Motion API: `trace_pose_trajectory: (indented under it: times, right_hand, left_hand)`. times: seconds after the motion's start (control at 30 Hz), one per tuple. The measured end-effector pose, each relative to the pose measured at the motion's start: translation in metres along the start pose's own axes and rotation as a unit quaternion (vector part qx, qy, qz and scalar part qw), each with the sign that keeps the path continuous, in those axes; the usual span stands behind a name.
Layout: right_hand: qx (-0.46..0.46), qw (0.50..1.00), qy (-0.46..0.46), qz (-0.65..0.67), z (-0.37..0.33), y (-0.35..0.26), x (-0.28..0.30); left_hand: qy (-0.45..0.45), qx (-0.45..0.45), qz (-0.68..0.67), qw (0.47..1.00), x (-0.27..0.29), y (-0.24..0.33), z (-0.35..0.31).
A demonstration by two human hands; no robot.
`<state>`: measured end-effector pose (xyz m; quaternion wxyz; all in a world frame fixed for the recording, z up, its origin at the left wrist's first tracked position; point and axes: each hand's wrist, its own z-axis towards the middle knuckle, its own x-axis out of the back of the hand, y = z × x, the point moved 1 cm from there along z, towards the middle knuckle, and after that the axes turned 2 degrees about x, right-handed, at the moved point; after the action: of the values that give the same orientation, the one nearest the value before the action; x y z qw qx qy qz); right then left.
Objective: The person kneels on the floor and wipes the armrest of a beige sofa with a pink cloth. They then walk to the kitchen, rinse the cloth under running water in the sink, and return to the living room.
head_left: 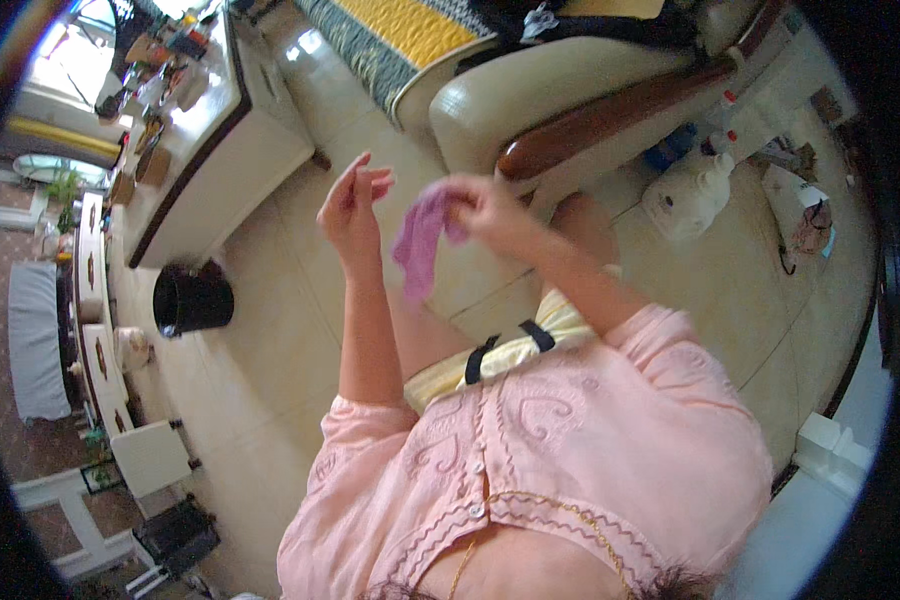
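A limp piece of purple cloth (pixel 422 240) hangs from my right hand (pixel 490 212), whose fingers are closed on its upper end. Its loose end droops toward my lap, and whether it is a sock or a rag I cannot make out. My left hand (pixel 354 208) is raised just left of the cloth, apart from it. Its fingers are partly bent but spaced, with nothing seen in them. Below both hands are my bare legs and pale yellow shorts (pixel 510 358) with black straps.
A cream leather armchair (pixel 510 100) with a wooden armrest stands ahead to the right. Beside it are translucent plastic jugs (pixel 690 200) on the tiled floor (pixel 260 400). At the left are a cluttered white cabinet (pixel 225 160), a black bin (pixel 192 300) and a white stool (pixel 150 460).
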<state>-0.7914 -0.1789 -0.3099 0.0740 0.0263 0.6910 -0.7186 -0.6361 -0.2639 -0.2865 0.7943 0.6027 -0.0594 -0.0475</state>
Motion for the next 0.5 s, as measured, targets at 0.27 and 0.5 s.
trace_pose_trajectory:
  times: [0.27,0.5]
  right_hand:
    - [-0.002,0.972,0.028,0.234,0.01,-0.023,0.017]
    - [0.067,0.995,0.055,0.058,-0.005,-0.036,0.037]
  left_hand:
    - [-0.197,0.033,-0.16,0.967,-0.019,0.002,-0.005]
    - [-0.244,0.058,0.026,0.968,-0.028,0.021,-0.006]
